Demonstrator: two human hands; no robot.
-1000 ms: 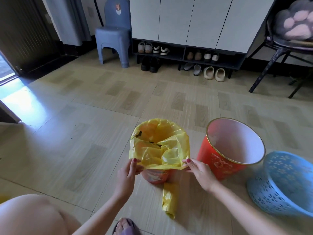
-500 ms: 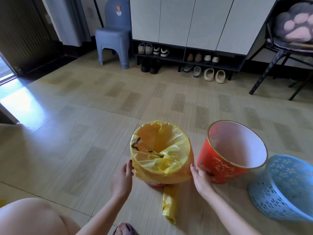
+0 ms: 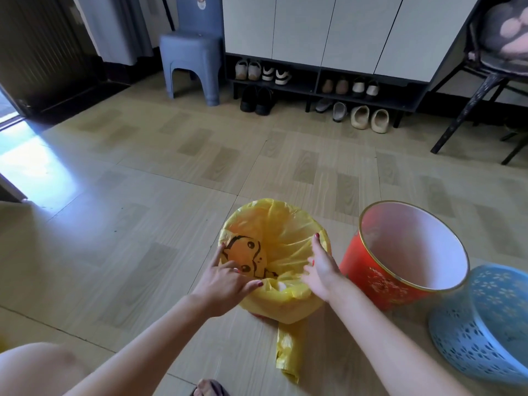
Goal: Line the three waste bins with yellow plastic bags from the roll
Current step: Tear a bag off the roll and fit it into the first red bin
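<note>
Your fingers (image 3: 221,252) on the left hand (image 3: 221,284) lie straight and spread, pressing the yellow bag (image 3: 285,232) down inside the near-left rim of the first bin; they pinch nothing. Under them the bag's printed cartoon face shows on the inner wall. The right hand (image 3: 321,271) is also flat and uncurled, its fingers reaching over the right rim and pressing the liner against the inside wall, though its near fingers are blurred and their exact lie is hard to read. The bag's mouth is already folded over the rim all round, and the skirt hangs down the outside, hiding nearly all of the bin.

Just below the bin, between your forearms, the roll (image 3: 287,348) of yellow bags lies on the floor (image 3: 114,224) with its long axis running towards you, its far end tucked beneath the bag's skirt. Judging from this, it is about equally near either hand.

To the right stands the red bin (image 3: 380,281), unlined, tilted with its mouth facing you, just beside the lined one. Farther right the blue bin (image 3: 480,327) leans on its side, also bare. So one bin looks nearly done and two remain; your right hand is the nearer to the red one.
</note>
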